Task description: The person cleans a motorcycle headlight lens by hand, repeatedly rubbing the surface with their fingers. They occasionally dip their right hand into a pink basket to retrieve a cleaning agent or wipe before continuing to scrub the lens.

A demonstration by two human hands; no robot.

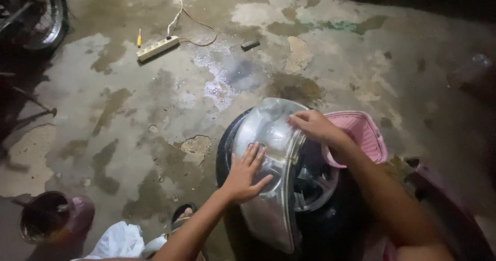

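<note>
A clear, silver-backed scooter headlight housing (271, 209) stands in front of me, over the dark front of a scooter (227, 137). My left hand (245, 172) lies flat on the lens with fingers spread. My right hand (314, 125) pinches the upper right rim of the housing. A pink plastic body panel (368, 134) sits just behind my right wrist.
Stained, wet concrete floor (155, 111) all around. A white power strip (157, 48) with cord and a small yellow screwdriver (139, 37) lie at the back. A motorcycle wheel (41, 13) stands at top left. A round mirror (44, 215) and white cloth (116, 240) sit at bottom left.
</note>
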